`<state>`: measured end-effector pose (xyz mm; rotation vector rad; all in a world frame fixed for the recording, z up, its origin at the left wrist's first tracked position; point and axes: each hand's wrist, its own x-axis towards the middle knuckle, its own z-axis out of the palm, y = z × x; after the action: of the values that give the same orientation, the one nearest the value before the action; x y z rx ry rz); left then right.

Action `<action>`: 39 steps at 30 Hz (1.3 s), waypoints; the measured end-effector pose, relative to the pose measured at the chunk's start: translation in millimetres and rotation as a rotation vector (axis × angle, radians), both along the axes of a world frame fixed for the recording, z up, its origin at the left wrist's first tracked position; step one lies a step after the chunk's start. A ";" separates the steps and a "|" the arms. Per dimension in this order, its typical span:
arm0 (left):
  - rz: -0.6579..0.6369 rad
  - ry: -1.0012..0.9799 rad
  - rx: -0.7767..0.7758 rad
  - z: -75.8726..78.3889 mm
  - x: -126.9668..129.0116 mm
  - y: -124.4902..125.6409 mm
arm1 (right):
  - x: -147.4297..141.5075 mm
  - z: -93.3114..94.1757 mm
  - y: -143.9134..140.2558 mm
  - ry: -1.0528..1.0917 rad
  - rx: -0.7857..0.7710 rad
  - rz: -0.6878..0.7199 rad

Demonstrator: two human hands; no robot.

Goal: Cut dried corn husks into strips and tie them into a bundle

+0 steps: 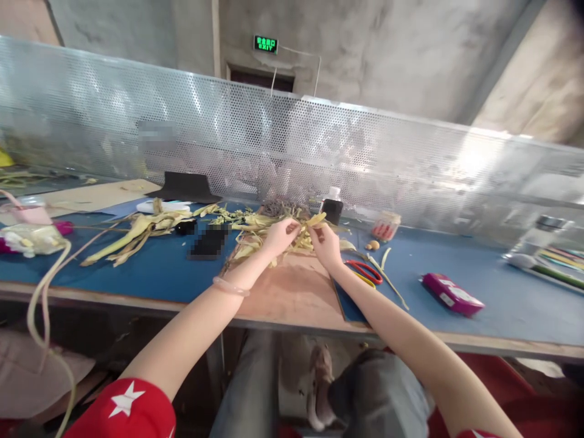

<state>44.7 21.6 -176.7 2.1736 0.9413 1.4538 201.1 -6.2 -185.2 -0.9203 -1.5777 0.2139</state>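
My left hand (281,236) and my right hand (325,242) are close together over a wooden board (287,289). Between the thumb and fingers of the right one is a pale yellow dried leaf strip (316,219). The left fingers are curled into a pinch beside it; what sits between their tips is too small to make out. Below and around both hands lies a loose heap of yellowish dried leaves (249,243). Behind them is a greyish, tangled plant bundle (283,210). Red-handled scissors (367,272) rest on the blue tabletop, just right of the board.
A perforated metal screen (228,134) runs along the table's back. Long dried leaves (137,234) and a dark blurred rectangle (210,242) lie to the left. Toward the right are a purple packet (451,294), a jar with red contents (385,226) and a clear bottle (541,240).
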 end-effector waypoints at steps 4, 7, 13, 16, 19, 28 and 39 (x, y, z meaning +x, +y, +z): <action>-0.018 0.008 0.006 0.9 1.6 0.7 | 3.6 2.5 -0.5 0.012 0.000 0.005; -0.041 0.021 0.001 2.0 2.2 0.9 | 4.3 4.0 1.9 0.035 -0.008 0.024; -0.091 0.024 -0.006 2.4 2.7 2.2 | 5.0 3.9 8.4 0.094 -0.049 0.090; -0.104 0.022 -0.029 1.3 2.6 3.1 | 5.0 3.4 10.9 0.117 -0.080 0.126; -0.112 -0.005 -0.077 0.9 2.4 3.2 | 4.6 2.5 14.0 0.127 -0.110 0.160; -0.167 -0.024 -0.115 5.0 6.0 2.2 | 10.5 1.8 18.8 0.104 -0.171 0.253; -0.287 -0.022 -0.224 2.6 8.5 3.4 | 16.5 6.5 15.7 0.143 -0.262 0.330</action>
<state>53.3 25.0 -174.1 2.0263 0.7108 1.1758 217.6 9.5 -178.6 -0.8178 -1.5842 0.7180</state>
